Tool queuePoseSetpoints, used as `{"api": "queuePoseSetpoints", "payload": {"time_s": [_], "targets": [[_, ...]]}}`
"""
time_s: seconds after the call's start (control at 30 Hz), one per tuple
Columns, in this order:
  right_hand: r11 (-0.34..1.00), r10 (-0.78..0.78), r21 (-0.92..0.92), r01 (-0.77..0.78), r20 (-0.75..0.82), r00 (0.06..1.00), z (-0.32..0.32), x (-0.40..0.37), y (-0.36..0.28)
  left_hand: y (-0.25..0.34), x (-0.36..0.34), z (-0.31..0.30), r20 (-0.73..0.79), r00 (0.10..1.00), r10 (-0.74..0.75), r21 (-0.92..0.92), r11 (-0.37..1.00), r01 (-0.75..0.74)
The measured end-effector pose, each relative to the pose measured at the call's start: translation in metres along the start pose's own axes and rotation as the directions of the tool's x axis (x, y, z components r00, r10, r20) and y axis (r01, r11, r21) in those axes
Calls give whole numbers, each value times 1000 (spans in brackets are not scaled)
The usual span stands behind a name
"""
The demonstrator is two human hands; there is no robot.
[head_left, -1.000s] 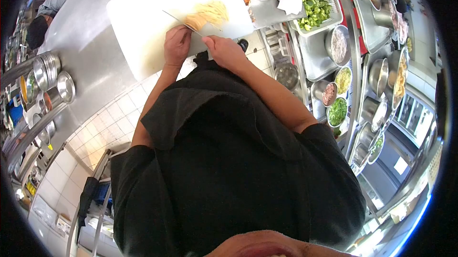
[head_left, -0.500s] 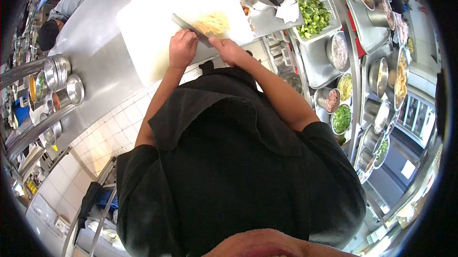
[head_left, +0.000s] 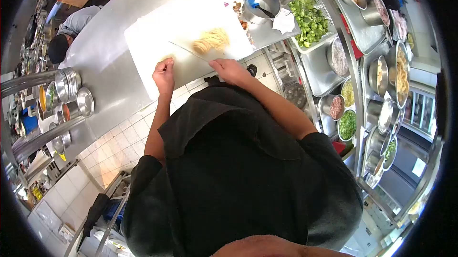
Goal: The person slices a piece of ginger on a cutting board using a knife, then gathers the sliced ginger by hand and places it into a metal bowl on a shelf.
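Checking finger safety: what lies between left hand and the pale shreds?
Head view: the knife, held in the right hand, its blade across bare cutting board.

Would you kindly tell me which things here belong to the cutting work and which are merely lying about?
In use: white rectangular cutting board; pile of pale yellow shredded strips; long steel knife in the right hand; left hand at the board's edge.
Lying about: round steel pot with a blue utensil; green broccoli pieces in a tray; stacked round steel tins.

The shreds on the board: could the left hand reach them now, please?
Probably yes: the left hand is at the edge of the board, and only the knife lies between it and the shreds.
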State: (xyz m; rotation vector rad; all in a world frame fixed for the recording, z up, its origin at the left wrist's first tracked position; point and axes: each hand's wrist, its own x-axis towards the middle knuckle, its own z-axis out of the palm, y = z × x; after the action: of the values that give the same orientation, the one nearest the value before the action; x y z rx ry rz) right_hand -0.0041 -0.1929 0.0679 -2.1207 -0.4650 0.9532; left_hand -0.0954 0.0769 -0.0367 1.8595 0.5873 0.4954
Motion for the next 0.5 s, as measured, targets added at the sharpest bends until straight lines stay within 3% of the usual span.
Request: {"api": "queuePoseSetpoints", "payload": {"time_s": [0.1,0.2,0.33,0.43,0.5], "targets": [[986,-37,160,52,-91,995,0,-14,11,0,6,-4,-8,990,-144,-96,985,142],[942,179,309,-131,-133,975,-6,-28,20,8,8,3,59,988,-142,-151,977,150],[859,335,472,-199,-225,915,-16,-39,53,32,19,22,152,980,-127,-63,988,138],[805,322,583,-111,-272,907,-22,-53,60,38,39,33,222,967,-128,-42,989,141],[789,379,597,-147,-284,881,-22,-61,58,44,50,34,277,953,-123,23,992,121]]}}
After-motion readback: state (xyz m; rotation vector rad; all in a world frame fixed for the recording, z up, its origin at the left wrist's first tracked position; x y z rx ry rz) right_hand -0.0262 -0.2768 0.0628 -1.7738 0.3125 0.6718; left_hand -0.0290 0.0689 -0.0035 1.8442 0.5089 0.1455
